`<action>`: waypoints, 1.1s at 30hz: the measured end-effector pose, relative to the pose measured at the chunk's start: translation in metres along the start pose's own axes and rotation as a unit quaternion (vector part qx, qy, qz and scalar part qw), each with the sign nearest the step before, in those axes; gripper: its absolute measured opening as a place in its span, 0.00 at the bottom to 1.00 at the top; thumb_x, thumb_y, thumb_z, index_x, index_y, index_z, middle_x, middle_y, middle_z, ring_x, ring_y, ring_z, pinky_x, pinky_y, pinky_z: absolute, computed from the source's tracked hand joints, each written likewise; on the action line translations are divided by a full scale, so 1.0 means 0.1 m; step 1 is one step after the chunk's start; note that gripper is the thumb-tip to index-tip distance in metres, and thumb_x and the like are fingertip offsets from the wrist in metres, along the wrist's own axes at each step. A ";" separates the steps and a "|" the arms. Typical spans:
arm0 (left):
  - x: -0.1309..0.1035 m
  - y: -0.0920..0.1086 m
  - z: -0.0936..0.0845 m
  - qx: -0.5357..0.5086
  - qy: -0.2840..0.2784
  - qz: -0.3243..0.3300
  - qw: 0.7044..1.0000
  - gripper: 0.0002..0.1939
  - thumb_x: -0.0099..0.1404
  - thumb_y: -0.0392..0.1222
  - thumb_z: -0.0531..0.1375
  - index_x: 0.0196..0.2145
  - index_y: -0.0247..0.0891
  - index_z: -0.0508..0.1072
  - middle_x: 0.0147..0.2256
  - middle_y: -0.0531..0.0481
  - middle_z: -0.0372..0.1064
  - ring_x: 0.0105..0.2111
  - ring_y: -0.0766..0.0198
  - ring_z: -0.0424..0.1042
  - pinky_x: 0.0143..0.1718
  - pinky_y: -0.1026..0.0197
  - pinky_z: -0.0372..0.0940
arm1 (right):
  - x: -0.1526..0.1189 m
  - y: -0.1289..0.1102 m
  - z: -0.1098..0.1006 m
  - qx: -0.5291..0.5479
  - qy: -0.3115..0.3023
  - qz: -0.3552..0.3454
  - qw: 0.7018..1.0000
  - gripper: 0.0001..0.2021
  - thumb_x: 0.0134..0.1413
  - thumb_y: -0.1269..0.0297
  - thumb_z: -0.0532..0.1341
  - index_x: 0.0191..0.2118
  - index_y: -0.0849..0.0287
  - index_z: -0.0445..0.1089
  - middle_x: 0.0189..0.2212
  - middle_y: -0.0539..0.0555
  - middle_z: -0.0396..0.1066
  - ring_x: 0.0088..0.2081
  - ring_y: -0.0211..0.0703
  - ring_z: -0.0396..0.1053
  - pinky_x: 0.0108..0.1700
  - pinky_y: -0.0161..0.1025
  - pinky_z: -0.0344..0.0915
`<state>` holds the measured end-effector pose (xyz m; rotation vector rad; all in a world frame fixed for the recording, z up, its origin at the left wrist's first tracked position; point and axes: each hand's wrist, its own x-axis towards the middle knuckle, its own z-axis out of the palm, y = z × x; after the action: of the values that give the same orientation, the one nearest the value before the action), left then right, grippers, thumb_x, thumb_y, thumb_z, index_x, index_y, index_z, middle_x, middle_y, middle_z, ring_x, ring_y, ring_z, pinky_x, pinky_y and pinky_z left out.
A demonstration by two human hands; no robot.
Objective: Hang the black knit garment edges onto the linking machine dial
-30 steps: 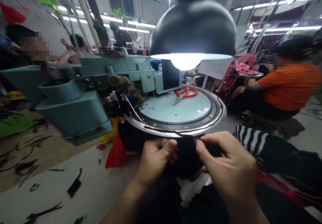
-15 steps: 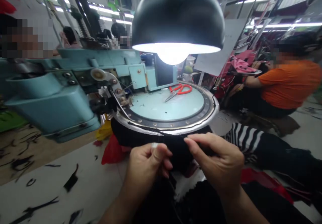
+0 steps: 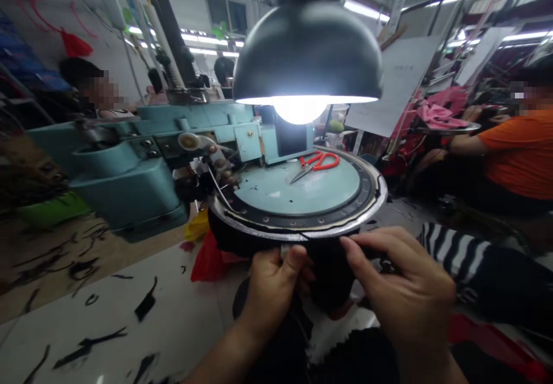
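Black fabric hangs from the front of a round dial with a toothed metal rim. Just below that rim, my left hand is closed on the fabric, thumb uppermost, with something white at the thumb and forefinger. To its right, my right hand pinches the fabric's upper edge between thumb and forefinger, close against the rim. The dark cloth hides exactly where the fingers grip. Red-handled scissors lie on the dial's pale green top.
A lit dome lamp hangs low over the dial. The green machine head stands at left. Striped cloth lies at right, a red bag below the dial. Black scraps litter the floor. A person in orange sits at right.
The view has shifted, so machine and lamp sit lower and further right. Both hands stay on the fabric; its top edge lies closer along the rim, and the left thumb is nearer the rim.
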<state>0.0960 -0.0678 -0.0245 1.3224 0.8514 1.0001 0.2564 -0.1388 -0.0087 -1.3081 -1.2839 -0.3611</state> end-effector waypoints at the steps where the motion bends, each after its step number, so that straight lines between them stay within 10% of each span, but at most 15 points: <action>1: 0.02 0.00 0.00 -0.001 -0.003 -0.008 1.000 0.34 0.53 0.72 0.63 0.24 0.30 0.75 0.17 0.46 0.70 0.15 0.68 0.68 0.16 0.69 0.61 | -0.03 0.08 -0.06 -0.019 0.017 -0.004 1.000 0.02 0.53 0.70 0.68 0.34 0.57 0.75 0.33 0.52 0.72 0.34 0.40 0.71 0.36 0.35 0.69; 8: -0.07 0.07 0.04 -0.045 0.020 -0.071 0.996 0.35 0.50 0.72 0.64 0.26 0.31 0.74 0.18 0.46 0.72 0.14 0.67 0.68 0.16 0.68 0.61 | -0.02 0.15 -0.13 0.169 -0.163 0.123 0.964 0.02 0.56 0.65 0.65 0.33 0.56 0.72 0.24 0.47 0.70 0.23 0.37 0.70 0.24 0.32 0.67; 14: -0.18 0.02 0.11 -0.054 0.044 -0.055 0.996 0.33 0.52 0.71 0.64 0.25 0.31 0.73 0.16 0.48 0.69 0.14 0.68 0.67 0.16 0.69 0.60 | 0.11 0.05 -0.02 0.125 -0.085 0.023 0.988 0.05 0.55 0.70 0.67 0.36 0.53 0.78 0.28 0.47 0.76 0.28 0.37 0.73 0.31 0.32 0.68; 28: -0.02 0.00 0.34 -0.024 0.034 -0.020 0.999 0.34 0.51 0.71 0.64 0.23 0.31 0.75 0.16 0.49 0.68 0.15 0.68 0.67 0.17 0.68 0.62 | 0.09 0.32 -0.09 0.090 -0.054 0.051 0.993 0.01 0.55 0.69 0.66 0.33 0.56 0.75 0.31 0.50 0.74 0.32 0.39 0.73 0.35 0.34 0.69; 33: -0.05 0.01 0.35 -0.061 0.008 -0.066 0.996 0.34 0.53 0.72 0.63 0.24 0.31 0.74 0.16 0.49 0.69 0.14 0.69 0.67 0.16 0.70 0.61 | 0.08 0.54 -0.18 0.271 -0.216 0.194 0.918 0.11 0.59 0.58 0.63 0.30 0.58 0.69 0.25 0.48 0.70 0.20 0.35 0.66 0.20 0.30 0.63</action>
<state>0.1266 -0.0854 -0.0204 1.1417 0.8658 0.9437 0.3114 -0.1331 -0.0243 -1.1462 -1.3125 0.5649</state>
